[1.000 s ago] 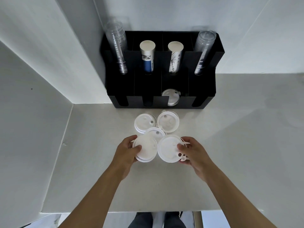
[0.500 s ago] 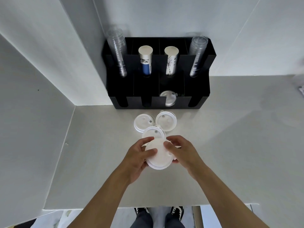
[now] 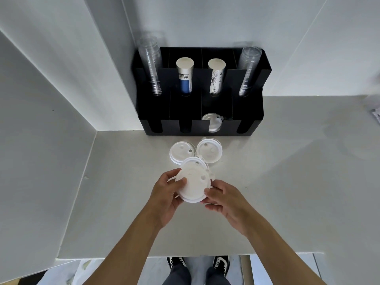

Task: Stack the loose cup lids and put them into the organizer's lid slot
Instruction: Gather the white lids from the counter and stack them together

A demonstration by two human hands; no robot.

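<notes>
Both hands hold a small stack of white cup lids (image 3: pixel 193 183) above the table. My left hand (image 3: pixel 167 194) grips its left edge and my right hand (image 3: pixel 225 199) its lower right edge. Just behind the stack, partly hidden by it, a third lid (image 3: pixel 194 161) lies on the table. Two more lids lie further back: one on the left (image 3: pixel 180 152) and one on the right (image 3: pixel 209 150). The black organizer (image 3: pixel 200 95) stands against the wall, and one white lid (image 3: pixel 211 121) leans in its third front slot.
Clear plastic cup stacks (image 3: pixel 150 64) (image 3: pixel 248 68) and two paper cup stacks (image 3: pixel 184 76) (image 3: pixel 216 76) fill the organizer's back row. White walls close in on the left and behind. The table's front edge (image 3: pixel 185 255) is near my body. Something pale lies at the far right edge (image 3: pixel 375 114).
A second ago each hand held a separate lid side by side on the table. The hands came together, the lids joined into one stack, and it now sits tilted and slightly higher.
</notes>
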